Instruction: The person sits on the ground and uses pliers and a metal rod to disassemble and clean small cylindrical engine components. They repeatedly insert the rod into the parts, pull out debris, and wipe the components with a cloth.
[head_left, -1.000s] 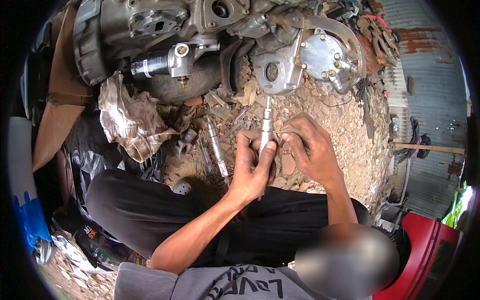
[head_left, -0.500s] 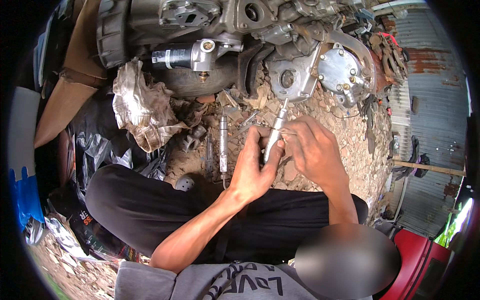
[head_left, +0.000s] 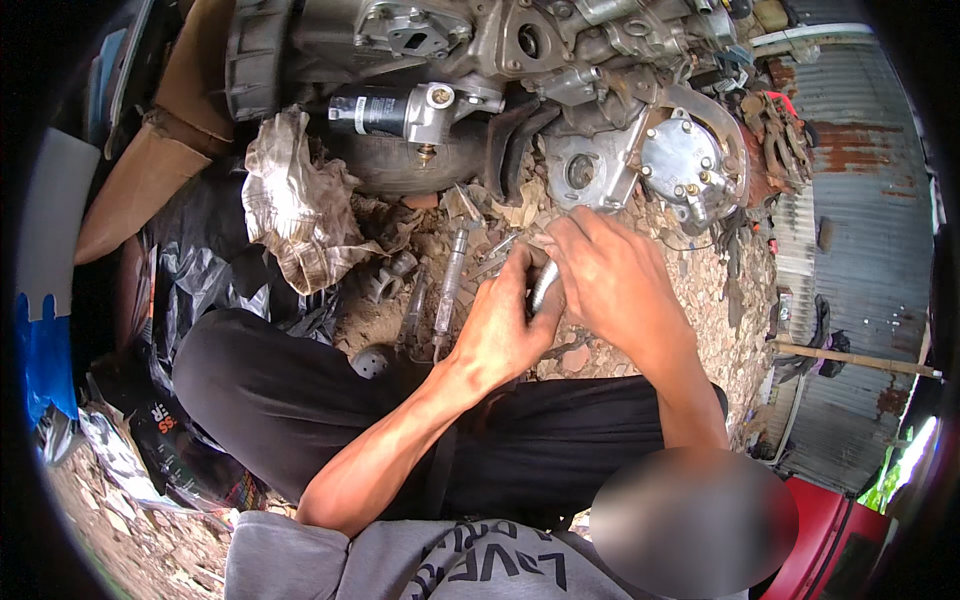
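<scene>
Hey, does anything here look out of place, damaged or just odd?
Yes. A crumpled, stained rag is heaped on the dirt beside the engine. Loose metal shafts lie on bare stony ground, not on a tray. Both hands, left and right, grip a metal rod.

Right hand (head_left: pixel 615 285) now covers the metal shaft (head_left: pixel 545 285).

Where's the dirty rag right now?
Head view, upper left: the rag lies crumpled on the ground below the engine, left of both hands and the loose shafts.

White label (head_left: pixel 359 113) on black cylinder (head_left: pixel 372 110) up top; printed dark wrapper (head_left: pixel 172 432) lower left.
</scene>
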